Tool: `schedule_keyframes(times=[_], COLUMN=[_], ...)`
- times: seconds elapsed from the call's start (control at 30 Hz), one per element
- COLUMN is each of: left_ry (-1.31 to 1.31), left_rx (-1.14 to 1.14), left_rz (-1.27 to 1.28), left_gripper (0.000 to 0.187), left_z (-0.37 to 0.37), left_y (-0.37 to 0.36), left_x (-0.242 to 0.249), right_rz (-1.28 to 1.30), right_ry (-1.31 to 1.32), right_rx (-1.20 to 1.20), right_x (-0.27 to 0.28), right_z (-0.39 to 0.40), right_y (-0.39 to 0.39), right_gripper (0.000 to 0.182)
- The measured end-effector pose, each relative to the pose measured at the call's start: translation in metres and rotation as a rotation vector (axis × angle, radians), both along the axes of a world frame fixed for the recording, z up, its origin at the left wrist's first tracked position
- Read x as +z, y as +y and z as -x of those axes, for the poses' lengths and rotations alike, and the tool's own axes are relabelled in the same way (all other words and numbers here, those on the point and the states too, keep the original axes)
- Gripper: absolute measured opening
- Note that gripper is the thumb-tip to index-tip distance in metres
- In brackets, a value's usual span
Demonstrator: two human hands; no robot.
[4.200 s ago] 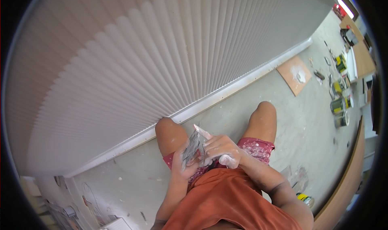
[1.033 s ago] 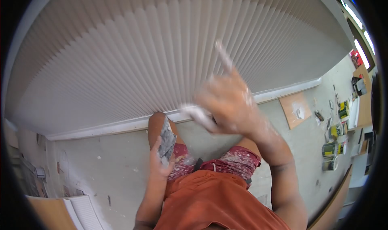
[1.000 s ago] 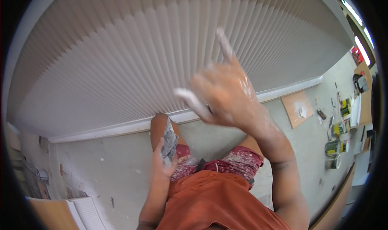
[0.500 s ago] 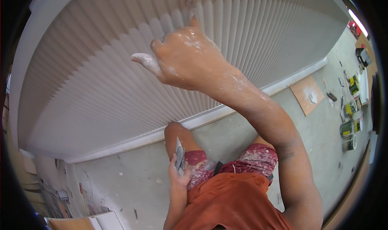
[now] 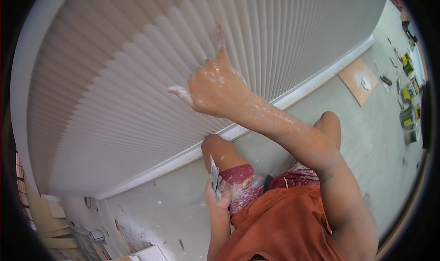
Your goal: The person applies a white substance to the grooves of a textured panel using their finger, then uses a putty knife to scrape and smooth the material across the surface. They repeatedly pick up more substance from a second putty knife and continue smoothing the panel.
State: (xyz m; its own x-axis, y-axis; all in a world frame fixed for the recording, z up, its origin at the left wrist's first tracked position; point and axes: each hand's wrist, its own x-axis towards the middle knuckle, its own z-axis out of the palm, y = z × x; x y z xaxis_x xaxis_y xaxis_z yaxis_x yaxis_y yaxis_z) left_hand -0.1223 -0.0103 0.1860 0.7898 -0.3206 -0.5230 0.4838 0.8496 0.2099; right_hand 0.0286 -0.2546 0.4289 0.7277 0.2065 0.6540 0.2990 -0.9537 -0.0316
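A large white fluted panel fills the upper view. My right hand is at the panel, its index finger stretched along a groove and its whitened thumb pointing left; the other fingers are curled, with nothing seen in them. White residue marks its knuckles and forearm. Low down by my thigh, my left hand is wrapped round a thin grey, white-smeared scraper, which points upward.
A wooden board with white paste lies on the floor at the right. Beyond it stand several cans among scattered tools. The panel's white bottom edge runs just beyond my knees. More items lie at lower left.
My right hand has moved down along the panel, its index finger still extended. The view has shifted, and my other knee now shows. My left hand still holds the scraper.
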Motion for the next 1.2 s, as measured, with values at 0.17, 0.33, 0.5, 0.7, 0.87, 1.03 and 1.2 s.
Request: schedule_keyframes(times=[0.17, 0.33, 0.5, 0.7, 0.87, 1.03, 1.2], left_ry=[0.026, 0.088, 0.061, -0.051, -0.056, -0.006, 0.087], left_rx=[-0.004, 0.018, 0.019, -0.033, -0.138, -0.207, -0.359], left_rz=[0.003, -0.049, -0.072, -0.006, 0.234, -0.043, 0.238], left_gripper=[0.028, 0.028, 0.029, 0.029, 0.03, 0.03, 0.025], left_z=[-0.001, -0.003, -0.005, -0.007, -0.006, -0.004, -0.01], left_y=[0.004, 0.005, 0.006, 0.002, -0.021, -0.058, -0.063], left_x=[0.002, 0.006, 0.009, 0.007, 0.031, 0.048, 0.069], right_rz=[0.06, 0.049, 0.008, 0.012, -0.34, -0.539, -0.293], right_ry=[0.091, 0.147, 0.231, 0.535, 0.668, 0.359, 0.495], right_rx=[-0.031, -0.066, -0.048, -0.002, 0.398, 0.938, 0.869], right_x=[-0.033, -0.084, -0.132, -0.149, -0.103, -0.102, -0.107], right_z=[0.005, 0.008, 0.007, 0.044, 0.12, 0.152, 0.183], right_y=[-0.001, 0.002, 0.002, -0.006, -0.019, -0.012, -0.02], right_gripper=[0.071, 0.069, 0.064, 0.061, 0.047, 0.037, 0.055])
